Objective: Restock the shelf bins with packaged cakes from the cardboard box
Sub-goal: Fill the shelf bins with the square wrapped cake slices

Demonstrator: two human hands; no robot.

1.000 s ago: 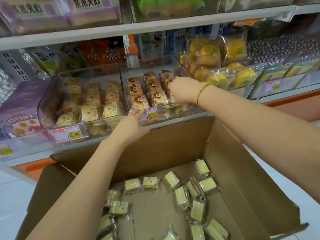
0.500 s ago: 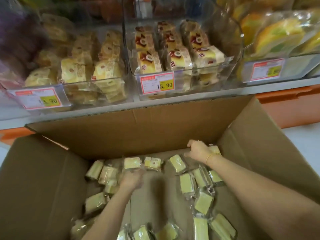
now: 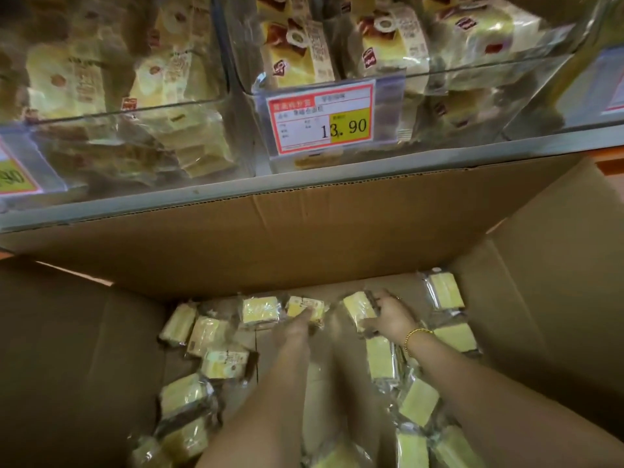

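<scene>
1. Currently both hands are down in the cardboard box (image 3: 304,238), which sits right under the shelf (image 3: 337,179) edge. Probably parked there to keep the lift from box to bins short.
2. Right hand (image 3: 388,315): fingers curled over the far edge of a slanted cake (image 3: 358,309), so it is gripping it. Gold bracelet (image 3: 417,332) on that wrist.
3. Left hand (image 3: 297,324): its tip is on a labelled cake (image 3: 309,305) by the far wall. Too blurred to tell whether it has closed on it.
4. Each hand is on its own far-row pack. My read: one pack per hand per trip.
5. Counts:
 - packaged cakes (image 3: 260,310) lying loose on the box floor: about sixteen showing, and the arms hide more.
 - clear bins: left bin (image 3: 118,106) and middle bin (image 3: 456,72) in plain view, plus a sliver of a third at the far right.
 - price tags: one whole price tag (image 3: 320,119) on the middle bin, two others cut off by the frame.
6. Both bins already look well filled, and there is plenty left in the box to move.
</scene>
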